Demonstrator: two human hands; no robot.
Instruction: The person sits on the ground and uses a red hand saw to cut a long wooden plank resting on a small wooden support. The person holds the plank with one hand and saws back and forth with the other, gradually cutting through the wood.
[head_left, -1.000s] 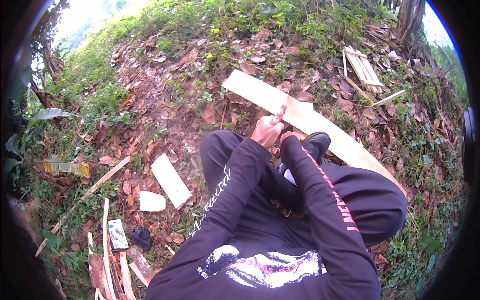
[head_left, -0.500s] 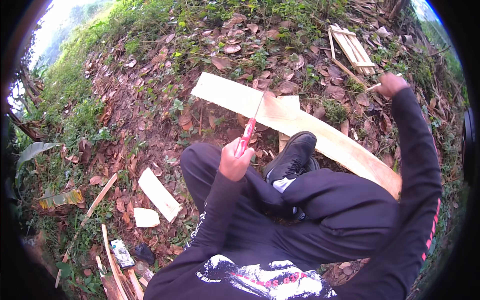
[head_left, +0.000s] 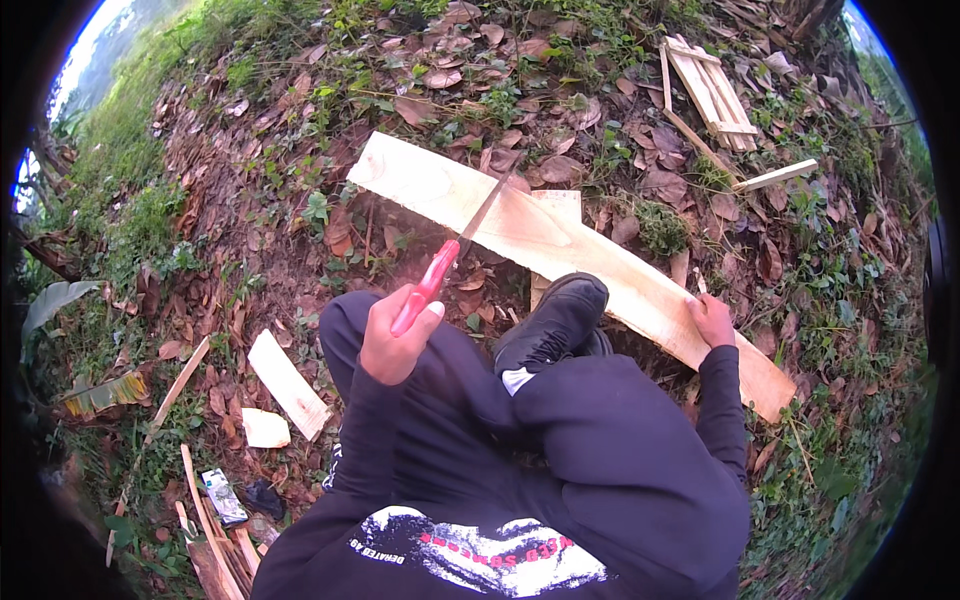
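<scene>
My left hand (head_left: 396, 338) is closed round the red handle of a handsaw (head_left: 432, 282). The saw's thin blade slants across a long pale wooden plank (head_left: 625, 272), toward its far left end. On the plank's nearer right part, my right hand (head_left: 712, 320) grips the edge. A smaller board (head_left: 560, 205) lies crosswise beneath the plank, partly hidden by it. My dark shoe (head_left: 552, 318) is against the plank's near edge.
A slatted wooden piece (head_left: 705, 90) lies at the far right, with a short pale stick (head_left: 775, 176) nearby. Two board offcuts (head_left: 288, 382) (head_left: 264, 428), a packet (head_left: 224, 497) and several wood strips (head_left: 215, 530) lie at the left. Leaf litter and plants cover the ground.
My right hand has let go of the short stick at the far right and come nearer to grip the plank. The saw handle now tilts more to the left.
</scene>
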